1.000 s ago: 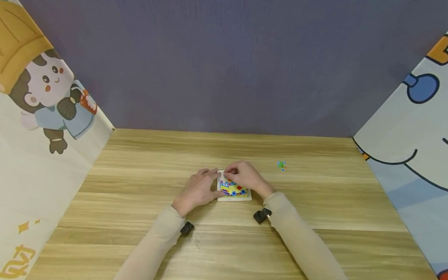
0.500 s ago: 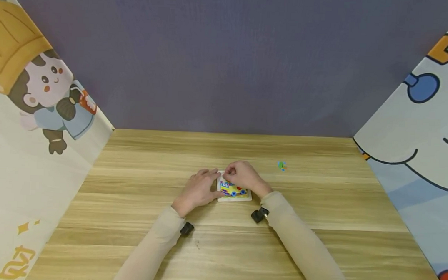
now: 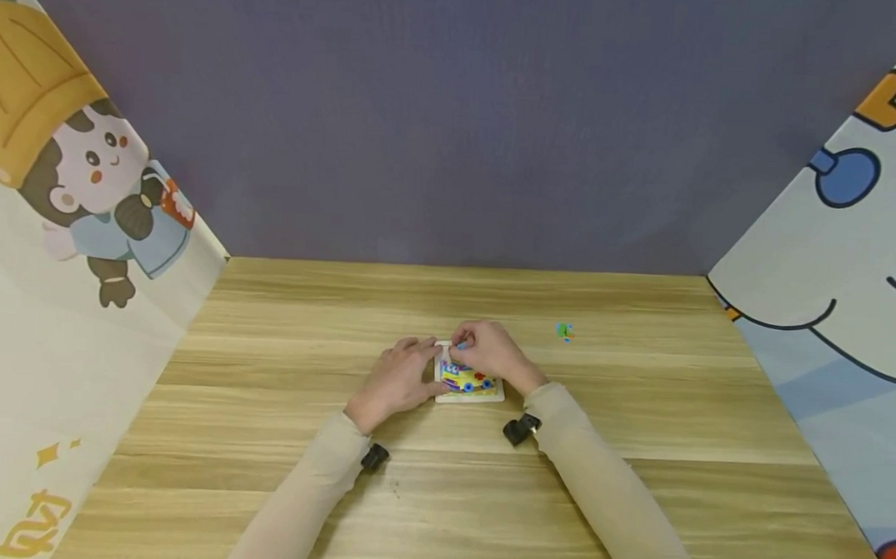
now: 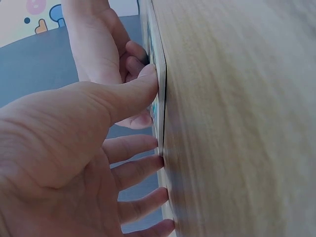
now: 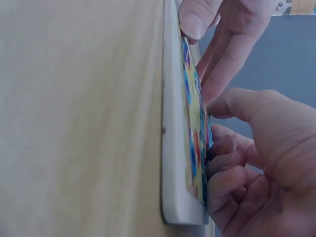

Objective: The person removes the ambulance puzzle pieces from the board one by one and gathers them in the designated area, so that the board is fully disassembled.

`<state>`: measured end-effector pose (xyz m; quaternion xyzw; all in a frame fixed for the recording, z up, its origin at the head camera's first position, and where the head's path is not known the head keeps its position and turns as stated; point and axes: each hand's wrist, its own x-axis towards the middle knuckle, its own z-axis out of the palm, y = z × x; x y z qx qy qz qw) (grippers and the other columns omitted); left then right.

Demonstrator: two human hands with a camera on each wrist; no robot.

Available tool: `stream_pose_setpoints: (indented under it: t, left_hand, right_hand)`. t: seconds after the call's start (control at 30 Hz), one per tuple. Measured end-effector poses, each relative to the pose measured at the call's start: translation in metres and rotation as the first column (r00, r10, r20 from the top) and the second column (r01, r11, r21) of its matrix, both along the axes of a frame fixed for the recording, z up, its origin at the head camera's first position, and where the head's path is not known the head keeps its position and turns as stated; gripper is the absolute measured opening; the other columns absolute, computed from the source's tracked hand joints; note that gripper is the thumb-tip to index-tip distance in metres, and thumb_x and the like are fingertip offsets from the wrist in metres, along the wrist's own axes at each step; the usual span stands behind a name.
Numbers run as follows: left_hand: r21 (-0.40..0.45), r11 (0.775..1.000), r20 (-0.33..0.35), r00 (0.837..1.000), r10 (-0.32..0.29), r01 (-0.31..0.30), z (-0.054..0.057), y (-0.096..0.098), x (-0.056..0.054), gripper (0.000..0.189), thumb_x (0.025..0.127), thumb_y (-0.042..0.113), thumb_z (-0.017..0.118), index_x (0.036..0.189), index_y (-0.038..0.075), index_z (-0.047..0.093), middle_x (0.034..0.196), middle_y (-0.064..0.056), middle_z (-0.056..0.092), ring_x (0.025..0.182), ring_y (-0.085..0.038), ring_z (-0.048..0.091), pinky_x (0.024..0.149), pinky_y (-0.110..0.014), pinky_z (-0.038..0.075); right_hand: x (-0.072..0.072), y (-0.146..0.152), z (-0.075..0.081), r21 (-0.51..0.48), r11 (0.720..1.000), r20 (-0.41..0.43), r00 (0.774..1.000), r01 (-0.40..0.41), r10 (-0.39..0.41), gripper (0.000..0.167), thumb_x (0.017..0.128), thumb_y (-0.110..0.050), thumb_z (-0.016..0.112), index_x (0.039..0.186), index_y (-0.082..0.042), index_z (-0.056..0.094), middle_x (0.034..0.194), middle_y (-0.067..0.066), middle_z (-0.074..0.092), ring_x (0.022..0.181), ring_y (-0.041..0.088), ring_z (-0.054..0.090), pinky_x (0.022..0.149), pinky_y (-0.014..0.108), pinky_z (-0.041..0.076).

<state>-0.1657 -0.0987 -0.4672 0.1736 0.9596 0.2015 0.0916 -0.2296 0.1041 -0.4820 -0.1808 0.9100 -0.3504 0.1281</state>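
A small jigsaw puzzle (image 3: 473, 385) shows a yellow and blue vehicle with a red mark, set in a pale frame (image 3: 494, 398). My left hand (image 3: 398, 379) lies along its left side, thumb on the front-left corner and fingertips at the back-left. In the left wrist view those fingers (image 4: 140, 170) reach out straight and spread. Over the back of the board, my right hand (image 3: 493, 350) pinches a small puzzle piece (image 3: 461, 345), with only a bit of blue showing. The right wrist view has the thumb and index finger close against the picture, the other fingers curled.
A small green, blue and orange thing (image 3: 563, 331) lies on the wooden table (image 3: 438, 512), behind and right of the puzzle. A dark panel (image 3: 454, 130) rises at the table's back edge. Printed cartoon walls stand at left and right.
The right fingertips have shifted slightly over the puzzle's back edge, and a blue bit now shows between them. The left hand and frame stay in place.
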Motion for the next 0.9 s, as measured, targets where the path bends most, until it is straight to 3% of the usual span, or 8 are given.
stream_pose_setpoints:
  t: [0.27,0.43,0.6,0.8,0.9]
  left_hand:
    - [0.006,1.0,0.0,1.0,-0.005,0.005,0.001,0.0,0.0,0.074,0.095,0.048,0.079,0.154,0.009,0.057,0.168,-0.011,0.045,0.156,-0.043,0.039,0.124,-0.064,0.038]
    - [0.007,1.0,0.001,1.0,-0.008,0.008,0.001,0.0,-0.001,0.073,0.096,0.048,0.078,0.154,0.009,0.057,0.168,-0.011,0.045,0.155,-0.044,0.039,0.124,-0.065,0.038]
    - [0.006,1.0,0.008,1.0,-0.007,0.007,0.002,0.001,-0.001,0.073,0.096,0.048,0.078,0.153,0.008,0.057,0.168,-0.012,0.046,0.155,-0.044,0.039,0.123,-0.065,0.038]
    - [0.001,1.0,0.015,1.0,-0.005,0.005,0.002,0.001,0.0,0.075,0.095,0.049,0.079,0.153,0.008,0.057,0.168,-0.011,0.045,0.156,-0.043,0.038,0.124,-0.065,0.037]
    - [0.005,1.0,0.01,1.0,-0.002,0.001,0.001,0.001,0.0,0.075,0.094,0.049,0.08,0.153,0.008,0.058,0.168,-0.012,0.045,0.155,-0.043,0.039,0.124,-0.065,0.038]
  right_hand:
    - [-0.002,0.007,0.0,-0.02,1.0,0.015,1.0,0.005,-0.004,0.029,0.098,-0.034,0.07,0.116,-0.012,0.076,0.076,0.001,0.064,0.061,0.013,0.053,0.058,0.027,0.046]
    - [-0.006,0.02,0.003,-0.072,0.995,0.085,0.993,-0.075,0.081,0.031,0.1,-0.026,0.069,0.126,-0.008,0.074,0.086,0.003,0.069,0.07,0.014,0.056,0.067,0.028,0.048]
    - [-0.009,0.027,0.007,-0.099,0.986,0.135,0.98,-0.134,0.146,0.034,0.1,-0.019,0.071,0.132,-0.008,0.071,0.087,0.003,0.069,0.07,0.014,0.057,0.065,0.028,0.048]
    - [-0.005,0.028,0.005,-0.089,0.99,0.072,0.991,-0.107,0.114,0.028,0.099,-0.021,0.076,0.126,-0.013,0.076,0.086,0.004,0.065,0.072,0.017,0.051,0.068,0.03,0.044]
    - [-0.003,0.027,0.004,-0.09,0.991,0.031,0.995,-0.096,0.099,0.026,0.098,-0.021,0.078,0.123,-0.016,0.078,0.099,0.003,0.071,0.08,0.016,0.054,0.074,0.03,0.047]
